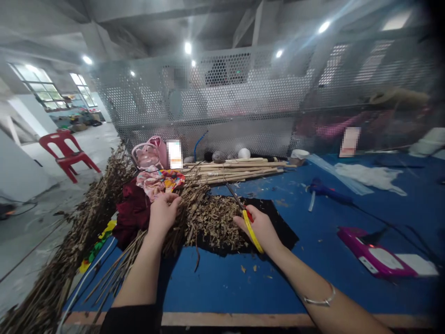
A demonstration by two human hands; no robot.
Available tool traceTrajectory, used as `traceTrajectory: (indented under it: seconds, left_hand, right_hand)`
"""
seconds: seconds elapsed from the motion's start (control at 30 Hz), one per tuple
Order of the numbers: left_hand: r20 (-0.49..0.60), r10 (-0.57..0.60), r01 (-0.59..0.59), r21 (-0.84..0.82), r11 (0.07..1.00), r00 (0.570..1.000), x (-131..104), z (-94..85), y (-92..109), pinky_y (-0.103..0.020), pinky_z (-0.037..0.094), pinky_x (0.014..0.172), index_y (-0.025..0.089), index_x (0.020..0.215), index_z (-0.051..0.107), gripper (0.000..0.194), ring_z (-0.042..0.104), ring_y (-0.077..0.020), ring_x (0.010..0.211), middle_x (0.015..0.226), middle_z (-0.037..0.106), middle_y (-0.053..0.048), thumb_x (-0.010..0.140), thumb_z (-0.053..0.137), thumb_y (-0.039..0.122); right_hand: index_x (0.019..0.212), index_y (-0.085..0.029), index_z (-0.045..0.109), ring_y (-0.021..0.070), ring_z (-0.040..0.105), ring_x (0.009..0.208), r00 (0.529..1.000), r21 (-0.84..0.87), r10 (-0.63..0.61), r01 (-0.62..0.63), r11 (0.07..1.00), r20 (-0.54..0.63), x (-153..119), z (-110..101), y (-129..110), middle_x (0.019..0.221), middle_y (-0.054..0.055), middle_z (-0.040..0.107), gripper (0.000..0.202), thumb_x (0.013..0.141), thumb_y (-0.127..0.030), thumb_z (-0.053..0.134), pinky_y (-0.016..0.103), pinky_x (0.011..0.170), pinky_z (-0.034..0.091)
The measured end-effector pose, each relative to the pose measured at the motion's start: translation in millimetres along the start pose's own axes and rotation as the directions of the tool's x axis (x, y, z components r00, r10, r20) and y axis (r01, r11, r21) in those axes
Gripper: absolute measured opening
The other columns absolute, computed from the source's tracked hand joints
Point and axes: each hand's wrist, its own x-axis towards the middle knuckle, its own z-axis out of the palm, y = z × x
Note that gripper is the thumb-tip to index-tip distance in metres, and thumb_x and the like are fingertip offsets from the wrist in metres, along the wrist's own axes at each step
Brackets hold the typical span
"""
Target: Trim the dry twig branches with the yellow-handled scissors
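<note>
My right hand is closed round the yellow and red handles of a pair of scissors, whose dark blades point up and away to the left. Beneath the blades, a heap of cut dried plant pieces lies on a black cloth. My left hand is at the left of the heap, by a bundle of dried stalks; its fingers are bent together, and what they hold, if anything, is hidden. Long bare stems stick out below my left forearm.
Wooden sticks lie behind the heap on the blue table. A glue gun and a magenta device are at the right. Dark red cloth and a large pile of dried plants are at the left.
</note>
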Motion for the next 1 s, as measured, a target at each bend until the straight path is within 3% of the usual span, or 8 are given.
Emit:
traceTrajectory:
  seconds: [0.17,0.27,0.37,0.5,0.63,0.83,0.9,1.0]
  left_hand:
    - [0.153,0.075,-0.117,0.285,0.951,0.985,-5.5,14.4,1.1,-0.024,0.04,0.062,0.019,0.088,0.063,0.03,0.058,-0.017,0.07,0.08,0.065,-0.005,0.069,0.056,0.041]
    - [0.153,0.078,-0.138,0.436,0.889,0.985,-1.9,22.6,2.7,-0.025,0.04,0.063,0.021,0.097,0.062,0.031,0.058,-0.0192,0.076,0.092,0.063,-0.008,0.071,0.055,0.036]
    - [0.123,0.064,-0.117,0.484,0.867,0.99,4.6,23.4,0.3,-0.026,0.041,0.065,0.021,0.089,0.066,0.024,0.059,-0.0201,0.078,0.091,0.063,-0.009,0.076,0.048,0.03]
    - [0.035,0.123,-0.126,0.401,0.907,0.992,4.5,16.7,-5.3,-0.028,0.041,0.069,0.021,0.086,0.066,0.025,0.06,-0.0217,0.079,0.09,0.065,-0.009,0.079,0.044,0.032]
    - [0.078,0.134,-0.15,0.254,0.956,0.988,-5.9,15.2,-3.1,-0.028,0.042,0.071,0.019,0.084,0.065,0.023,0.059,-0.0205,0.078,0.087,0.066,-0.008,0.078,0.046,0.03]
    - [0.076,0.225,-0.232,0.091,0.968,0.971,-17.2,25.7,11.2,-0.028,0.043,0.07,0.014,0.121,0.046,0.044,0.058,-0.017,0.069,0.077,0.064,-0.005,0.078,0.047,0.023]
    - [0.074,0.231,-0.236,0.055,0.97,0.97,-18.3,27.9,12.9,-0.029,0.043,0.074,0.013,0.118,0.049,0.04,0.059,-0.0179,0.075,0.081,0.064,-0.007,0.079,0.045,0.024]
    - [0.075,0.25,-0.25,-0.012,0.968,0.965,-21.1,30.0,15.0,-0.03,0.043,0.08,0.015,0.096,0.062,0.027,0.058,-0.0188,0.085,0.089,0.064,-0.009,0.08,0.043,0.025]
  right_hand:
    - [0.067,-0.02,0.043,0.0085,0.036,0.048,1.0,0.0,-0.011,0.011,1.0,0.007,0.1,1.6,2.2,0.053,-0.005,0.043,0.034,0.07,-0.052,0.053,0.018,0.044,0.027]
    - [0.066,-0.02,0.042,0.0084,0.036,0.048,1.0,-0.003,-0.017,0.017,1.0,0.0,0.7,1.5,2.8,0.053,-0.006,0.042,0.033,0.071,-0.051,0.052,0.019,0.044,0.028]
    - [0.069,-0.02,0.043,0.0088,0.037,0.048,1.0,0.01,-0.018,0.018,1.0,0.023,1.0,0.4,1.9,0.054,-0.006,0.042,0.032,0.071,-0.05,0.053,0.019,0.045,0.029]
    - [0.07,-0.02,0.044,0.0095,0.038,0.049,0.999,0.015,-0.009,0.009,1.0,0.039,0.6,-1.9,-1.5,0.054,-0.005,0.043,0.032,0.071,-0.05,0.053,0.019,0.045,0.03]
    - [0.07,-0.02,0.045,0.0092,0.037,0.049,0.999,0.002,-0.007,0.007,1.0,0.032,0.4,-2.7,-3.9,0.054,-0.005,0.044,0.031,0.07,-0.05,0.054,0.019,0.045,0.028]
    - [0.067,-0.02,0.04,0.0088,0.036,0.049,1.0,0.042,-0.008,0.008,0.999,0.012,1.5,-3.3,-2.0,0.054,-0.006,0.041,0.032,0.072,-0.049,0.053,0.019,0.046,0.028]
    - [0.067,-0.02,0.039,0.0088,0.036,0.05,1.0,0.059,-0.015,0.015,0.998,0.001,1.6,-4.7,-2.5,0.054,-0.006,0.042,0.032,0.072,-0.049,0.053,0.018,0.046,0.028]
    - [0.068,-0.02,0.04,0.009,0.036,0.05,1.0,0.073,-0.006,0.006,0.997,-0.001,0.8,-6.9,-5.0,0.055,-0.005,0.043,0.035,0.071,-0.052,0.052,0.019,0.046,0.028]
